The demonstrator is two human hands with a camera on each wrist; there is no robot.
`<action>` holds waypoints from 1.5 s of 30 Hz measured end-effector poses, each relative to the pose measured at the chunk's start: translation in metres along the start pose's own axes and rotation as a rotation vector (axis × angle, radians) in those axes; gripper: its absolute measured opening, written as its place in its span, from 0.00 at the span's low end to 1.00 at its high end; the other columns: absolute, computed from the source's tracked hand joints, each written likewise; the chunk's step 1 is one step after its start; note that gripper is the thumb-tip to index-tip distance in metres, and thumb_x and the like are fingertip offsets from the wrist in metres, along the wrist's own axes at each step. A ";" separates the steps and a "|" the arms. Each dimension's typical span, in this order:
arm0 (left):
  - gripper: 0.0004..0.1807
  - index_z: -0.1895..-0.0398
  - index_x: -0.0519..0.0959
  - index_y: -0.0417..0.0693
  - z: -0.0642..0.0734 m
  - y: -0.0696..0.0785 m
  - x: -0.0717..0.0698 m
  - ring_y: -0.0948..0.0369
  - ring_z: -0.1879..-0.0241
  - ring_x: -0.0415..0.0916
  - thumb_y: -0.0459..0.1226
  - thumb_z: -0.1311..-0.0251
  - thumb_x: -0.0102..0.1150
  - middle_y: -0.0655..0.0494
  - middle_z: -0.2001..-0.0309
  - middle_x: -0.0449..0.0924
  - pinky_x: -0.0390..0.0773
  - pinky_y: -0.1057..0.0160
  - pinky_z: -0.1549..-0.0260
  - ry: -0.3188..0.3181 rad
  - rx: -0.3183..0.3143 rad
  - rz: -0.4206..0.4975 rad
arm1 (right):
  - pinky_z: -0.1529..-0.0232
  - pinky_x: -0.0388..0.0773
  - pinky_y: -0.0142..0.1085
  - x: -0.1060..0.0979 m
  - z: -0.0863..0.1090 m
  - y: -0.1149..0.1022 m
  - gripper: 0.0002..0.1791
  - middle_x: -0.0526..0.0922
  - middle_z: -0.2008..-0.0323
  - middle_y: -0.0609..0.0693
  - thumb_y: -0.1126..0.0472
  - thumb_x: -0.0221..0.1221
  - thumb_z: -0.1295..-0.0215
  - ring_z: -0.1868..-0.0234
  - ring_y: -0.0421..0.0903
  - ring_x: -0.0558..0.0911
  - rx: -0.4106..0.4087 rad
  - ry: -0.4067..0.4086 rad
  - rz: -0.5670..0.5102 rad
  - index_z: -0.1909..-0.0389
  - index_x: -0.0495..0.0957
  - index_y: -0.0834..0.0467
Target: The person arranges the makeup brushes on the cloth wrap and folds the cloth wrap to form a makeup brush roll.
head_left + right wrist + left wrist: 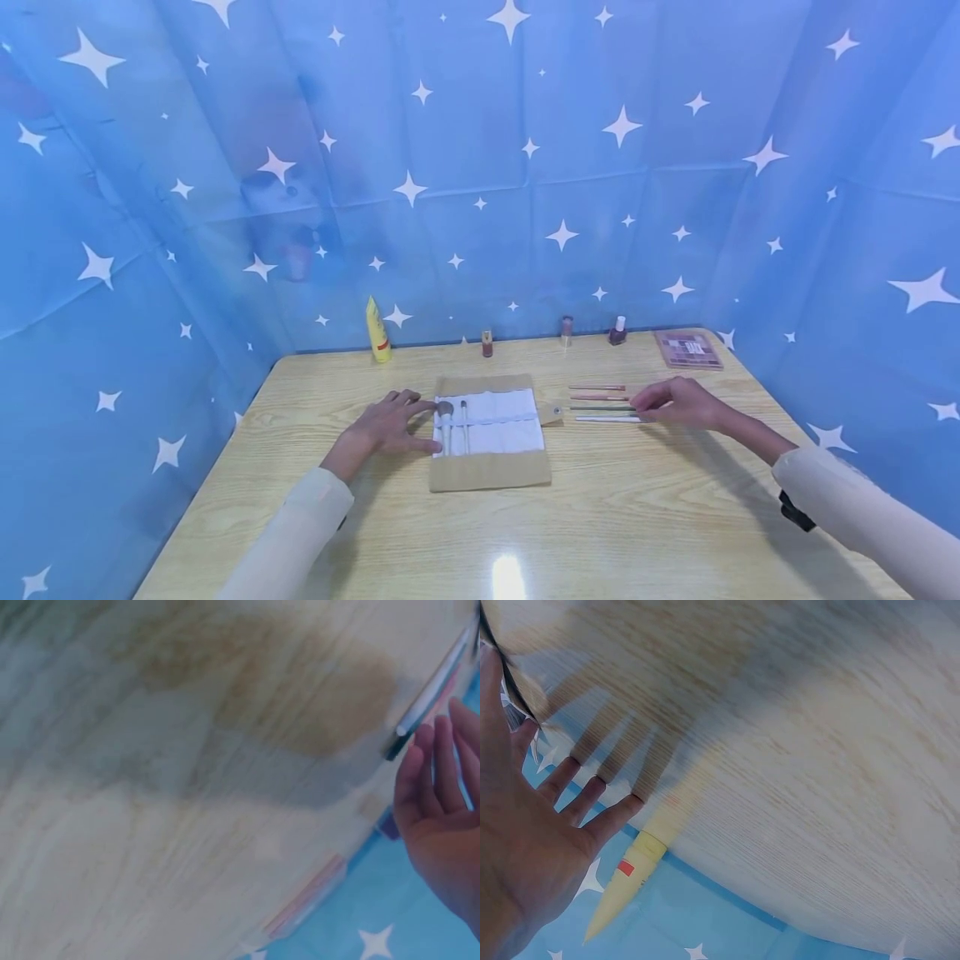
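Observation:
In the head view a tan brush roll (491,472) with a white lining lies unfolded on the table. A fluffy makeup brush (446,410) and a thinner brush (465,425) sit in its left slots. My left hand (386,423) rests at the roll's left edge, thumb and forefinger spread apart. To the right, several slim brushes lie side by side, among them a green one (600,408) and a white one (606,419). My right hand (678,403) reaches over their right ends with loosely bent fingers; its fingertips (417,754) are close beside those ends in the right wrist view.
Along the back stand a yellow tube (378,333), a small reddish bottle (487,343), a pinkish bottle (567,327) and a dark nail polish bottle (618,332). A makeup palette (688,349) lies at the back right. A blue star-patterned curtain (480,225) hangs behind the table.

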State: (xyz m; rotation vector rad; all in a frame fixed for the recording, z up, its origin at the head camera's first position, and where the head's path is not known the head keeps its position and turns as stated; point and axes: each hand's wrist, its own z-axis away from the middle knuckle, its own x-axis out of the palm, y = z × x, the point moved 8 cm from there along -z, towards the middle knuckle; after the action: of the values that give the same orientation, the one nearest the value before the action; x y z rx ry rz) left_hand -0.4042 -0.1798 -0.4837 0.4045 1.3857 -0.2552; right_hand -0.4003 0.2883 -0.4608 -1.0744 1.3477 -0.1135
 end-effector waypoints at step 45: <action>0.50 0.21 0.65 0.69 -0.001 -0.001 0.002 0.42 0.24 0.58 0.76 0.45 0.58 0.48 0.22 0.61 0.65 0.31 0.34 -0.027 -0.020 -0.007 | 0.56 0.85 0.35 -0.025 0.000 -0.028 0.11 0.87 0.56 0.60 0.69 0.59 0.25 0.57 0.39 0.86 -0.043 -0.070 -0.134 0.47 0.80 0.71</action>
State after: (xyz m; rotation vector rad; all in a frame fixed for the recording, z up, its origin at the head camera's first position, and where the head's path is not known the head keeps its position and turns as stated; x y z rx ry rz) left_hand -0.4052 -0.1804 -0.4857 0.3790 1.3624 -0.2515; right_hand -0.3939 0.2883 -0.4235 -1.1941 1.2196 -0.1454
